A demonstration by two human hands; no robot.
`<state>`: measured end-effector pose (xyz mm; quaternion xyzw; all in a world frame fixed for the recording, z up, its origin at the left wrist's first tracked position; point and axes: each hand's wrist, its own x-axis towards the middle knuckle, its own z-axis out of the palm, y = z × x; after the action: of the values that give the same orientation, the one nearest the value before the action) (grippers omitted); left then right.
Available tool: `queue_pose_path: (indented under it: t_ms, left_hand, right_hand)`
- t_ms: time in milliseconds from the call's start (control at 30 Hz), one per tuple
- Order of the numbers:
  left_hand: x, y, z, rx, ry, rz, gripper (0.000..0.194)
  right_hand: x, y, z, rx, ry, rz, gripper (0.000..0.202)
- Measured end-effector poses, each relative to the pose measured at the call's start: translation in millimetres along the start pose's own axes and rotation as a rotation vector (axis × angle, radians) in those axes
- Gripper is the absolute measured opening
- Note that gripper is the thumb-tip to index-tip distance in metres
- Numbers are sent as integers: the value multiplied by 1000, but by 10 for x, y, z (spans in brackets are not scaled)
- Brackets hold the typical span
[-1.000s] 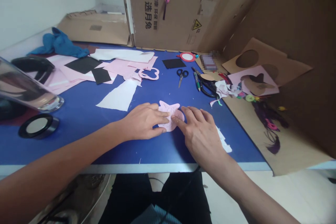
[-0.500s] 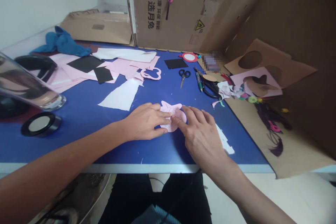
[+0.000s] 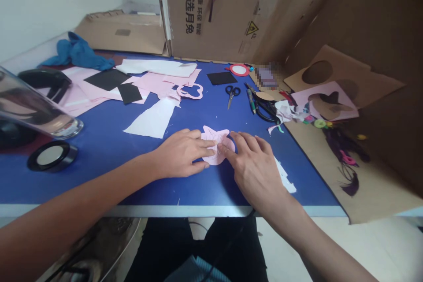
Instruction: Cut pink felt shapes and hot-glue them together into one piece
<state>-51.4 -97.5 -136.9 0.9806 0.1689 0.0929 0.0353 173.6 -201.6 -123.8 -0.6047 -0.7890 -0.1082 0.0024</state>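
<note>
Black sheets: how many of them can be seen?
3: a large sheet and a smaller sheet over the pink paper, another sheet beyond the scissors. More may be hidden.

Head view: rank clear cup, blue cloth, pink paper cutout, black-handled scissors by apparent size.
1. Clear cup, though nearness may inflate it
2. Blue cloth
3. Pink paper cutout, partly under left hand and right hand
4. Black-handled scissors

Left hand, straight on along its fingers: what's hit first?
Probably the right hand: one of its fingertips lies just beyond those of the left hand, over the pink cutout. Any gap between them is too small to judge.
</note>
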Motion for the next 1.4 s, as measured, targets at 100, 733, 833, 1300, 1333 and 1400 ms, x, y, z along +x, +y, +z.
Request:
queue_pose_path:
  t_ms: [100, 733, 833, 1300, 1333, 1400]
  left_hand:
    - [-70, 25, 1, 41, 18, -1, 36]
    - [-161, 342, 208, -84, 198, -23, 39]
    - [-159, 333, 205, -117, 188, -35, 38]
    - [-164, 338, 183, -200, 173, -78, 36]
    - [-181, 328, 166, -208, 179, -82, 34]
    - [-224, 291, 113, -209, 207, -111, 31]
  right_hand:
    - [2, 3, -9, 4, -3, -4, 48]
    - [17, -4, -38, 11, 20, -8, 45]
    - [2, 23, -33, 1, 25, -1, 46]
    - [48, -33, -47, 35, -24, 1, 47]
    - [54, -34, -47, 36, -21, 0, 47]
    - [57, -36, -48, 40, -15, -4, 46]
